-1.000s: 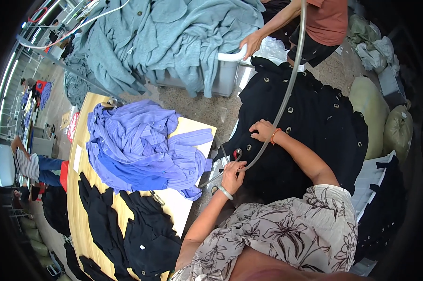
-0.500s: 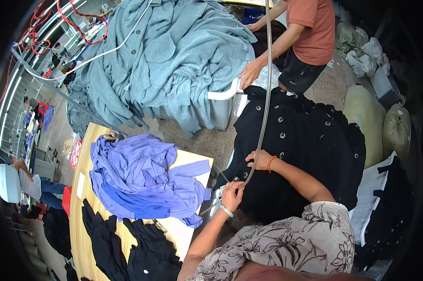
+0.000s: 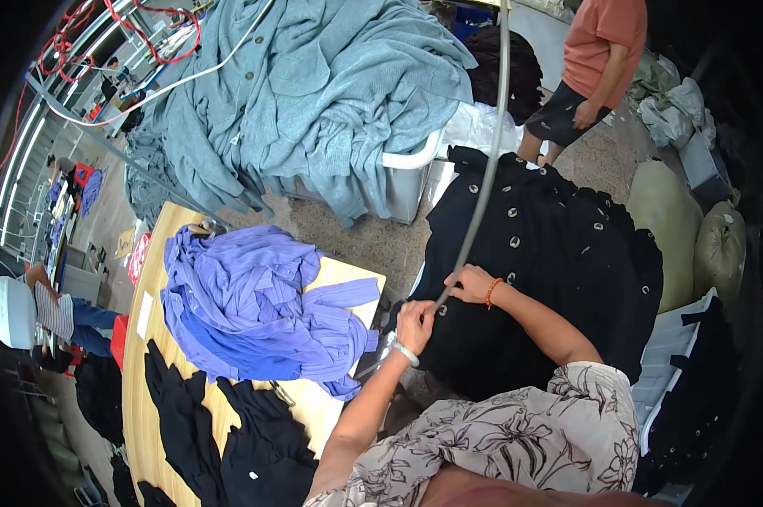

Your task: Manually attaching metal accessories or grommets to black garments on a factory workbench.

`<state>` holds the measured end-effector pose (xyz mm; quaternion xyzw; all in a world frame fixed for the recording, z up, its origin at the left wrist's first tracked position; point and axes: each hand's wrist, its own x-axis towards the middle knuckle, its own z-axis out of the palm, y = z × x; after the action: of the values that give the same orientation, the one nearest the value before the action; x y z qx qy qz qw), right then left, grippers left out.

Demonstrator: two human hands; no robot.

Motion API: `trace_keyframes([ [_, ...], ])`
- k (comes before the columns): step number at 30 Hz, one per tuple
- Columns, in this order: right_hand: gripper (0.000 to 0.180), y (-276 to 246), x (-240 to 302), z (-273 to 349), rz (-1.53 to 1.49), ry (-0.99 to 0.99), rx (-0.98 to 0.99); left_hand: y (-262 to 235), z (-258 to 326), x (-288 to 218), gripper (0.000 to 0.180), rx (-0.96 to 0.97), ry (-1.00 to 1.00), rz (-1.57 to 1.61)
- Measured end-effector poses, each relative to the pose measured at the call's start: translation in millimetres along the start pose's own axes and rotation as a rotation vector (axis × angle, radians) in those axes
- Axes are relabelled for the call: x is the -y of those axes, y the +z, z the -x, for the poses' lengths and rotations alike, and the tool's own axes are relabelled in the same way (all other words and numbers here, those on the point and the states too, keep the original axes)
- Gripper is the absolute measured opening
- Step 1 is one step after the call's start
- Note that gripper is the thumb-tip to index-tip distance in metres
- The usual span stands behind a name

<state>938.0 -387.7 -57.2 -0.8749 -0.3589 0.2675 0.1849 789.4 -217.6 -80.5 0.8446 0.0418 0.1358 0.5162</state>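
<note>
Right hand [image 3: 470, 283] sits closed around the lower end of the grey hose [image 3: 487, 182], pressing it down onto the black garment [image 3: 550, 279] in front of me. Left hand [image 3: 415, 325] lies just beside it, fingers curled and pinching the black cloth, though I cannot tell how firmly. Both hands have barely shifted over the last second, so I judge the same spot on the garment is being worked. What has changed lies beyond the hands: the other person [image 3: 597, 68] has let go of the white bin [image 3: 407, 182] under the teal pile [image 3: 314, 93]. Blue cloth [image 3: 255, 313] lies on the desk [image 3: 339, 279] to my left.
</note>
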Motion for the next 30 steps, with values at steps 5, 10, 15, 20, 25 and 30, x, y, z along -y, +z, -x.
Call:
trace_keyframes([
  [5,0.030,2,2,-3,0.038,-0.083,-0.015,7,-20,13,0.031,-0.067,-0.047,-0.138],
  [10,0.028,-6,8,3,-0.012,-0.207,-0.123,-1,-4,-2,0.034,0.044,-0.130,-0.059],
  [15,0.027,-7,16,3,0.089,-0.236,0.010,-26,73,-7,0.029,0.000,-0.166,0.033],
  [20,0.026,6,63,1,0.097,-0.359,0.015,-100,172,-22,0.026,-0.413,-0.177,-0.147],
  [25,0.022,29,168,6,0.023,-0.499,-0.021,-207,293,-33,0.024,-0.778,-0.318,-0.452],
  [30,0.019,107,301,28,-0.140,-0.565,0.106,-299,436,-28,0.022,-1.097,-0.479,-0.730],
])
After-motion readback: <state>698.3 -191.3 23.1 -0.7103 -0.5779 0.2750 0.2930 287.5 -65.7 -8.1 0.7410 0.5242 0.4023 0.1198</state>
